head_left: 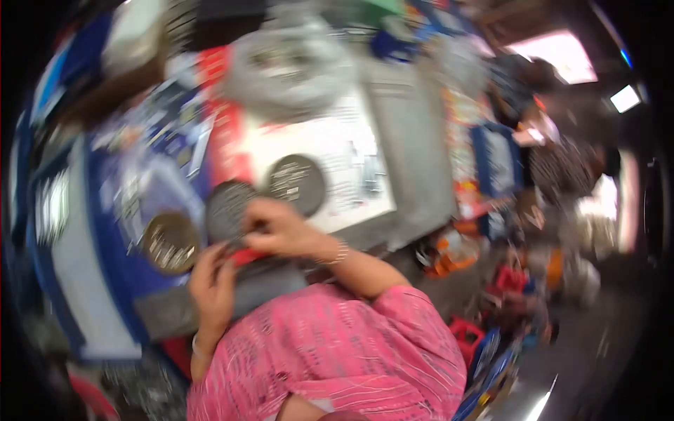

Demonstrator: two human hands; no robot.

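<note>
Motion blurs the whole view. My right hand (284, 230) is over the near edge of a dark round dish (228, 203), its fingers curled together in a pinch; whatever is in them is too small to make out. Beside it, at the table's near edge, my left hand (213, 281) has its fingers bent close together, with their tips hidden or smeared. A second dark round dish (296, 184) with small pale pieces lies on a white printed sheet (351, 189). Left of my hands sits a brownish round dish (170, 242) of small shiny pieces.
A clear plastic bag (291, 77) forms a ring around small pieces at the back. Plastic bags and small parts lie in a blue tray (116, 245) at left. On the right, another person (562, 158) sits near a blue bin (497, 161), with red and orange items on the floor.
</note>
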